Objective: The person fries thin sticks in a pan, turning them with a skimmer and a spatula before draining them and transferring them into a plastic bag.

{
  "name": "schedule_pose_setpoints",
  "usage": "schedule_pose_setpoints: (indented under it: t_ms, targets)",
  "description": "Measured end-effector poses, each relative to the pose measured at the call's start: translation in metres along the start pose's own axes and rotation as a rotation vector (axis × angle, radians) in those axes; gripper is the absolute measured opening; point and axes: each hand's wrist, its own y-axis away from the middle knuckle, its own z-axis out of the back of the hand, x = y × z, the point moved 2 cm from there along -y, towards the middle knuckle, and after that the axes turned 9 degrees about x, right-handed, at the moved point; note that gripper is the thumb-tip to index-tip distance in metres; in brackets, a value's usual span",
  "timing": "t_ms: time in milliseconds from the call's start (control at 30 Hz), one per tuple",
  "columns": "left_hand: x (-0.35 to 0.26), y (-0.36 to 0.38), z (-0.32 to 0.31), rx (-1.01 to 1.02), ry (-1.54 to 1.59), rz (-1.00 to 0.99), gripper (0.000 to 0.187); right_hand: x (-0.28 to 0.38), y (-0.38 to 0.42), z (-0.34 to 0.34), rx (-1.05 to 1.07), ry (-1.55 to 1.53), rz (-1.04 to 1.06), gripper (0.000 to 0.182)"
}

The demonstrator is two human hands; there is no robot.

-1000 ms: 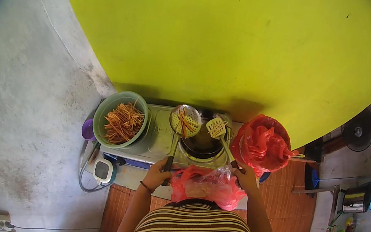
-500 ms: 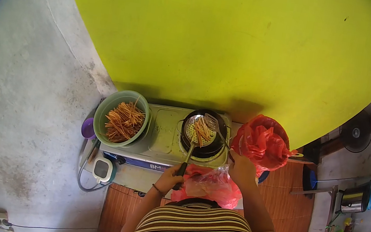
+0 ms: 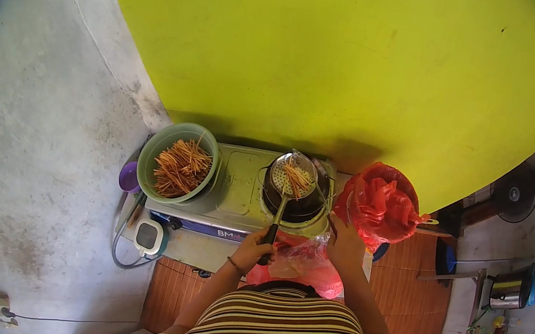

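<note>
My left hand (image 3: 258, 251) is wrapped round the black handle of a skimmer (image 3: 279, 167). Its perforated bowl hangs over a dark wok (image 3: 295, 211) on the stove and carries a small heap of thin golden-brown fried sticks (image 3: 296, 179). In my right hand (image 3: 346, 245) is the handle of a metal spatula (image 3: 321, 194); its head is by the skimmer's far rim, seen nearly edge-on. To the left, a green basin (image 3: 149, 180) holds a big pile of similar fried sticks (image 3: 182, 168).
A gas stove (image 3: 236, 190) lies under the wok. Right of it stands a container lined with a red plastic bag (image 3: 382, 208). Another red and clear bag (image 3: 307, 270) lies in front of me. A white-lidded box (image 3: 148, 237) and a purple bowl (image 3: 129, 177) are at left.
The skimmer with its sticks has risen slightly and shifted right and away from me. The spatula's head has moved from the skimmer's right side to its far rim and turned edge-on.
</note>
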Motion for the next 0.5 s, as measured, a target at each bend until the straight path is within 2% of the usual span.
schedule_pose_setpoints:
  t_ms: [67,167,367,500]
  targets:
    - [-0.002,0.0,-0.003,-0.007,-0.001,-0.009,0.028,0.008,0.004,0.005,0.035,0.034,-0.054,0.045]
    - [-0.004,0.001,-0.004,0.005,-0.004,-0.006,0.027,-0.007,0.002,-0.008,-0.089,0.004,0.036,0.046]
    - [-0.003,0.0,-0.004,0.011,-0.037,0.028,0.026,-0.011,0.003,-0.01,-0.093,0.025,0.011,0.045]
    - [0.005,-0.002,0.0,0.008,-0.066,0.058,0.038,-0.005,0.008,-0.008,-0.045,-0.01,-0.04,0.045]
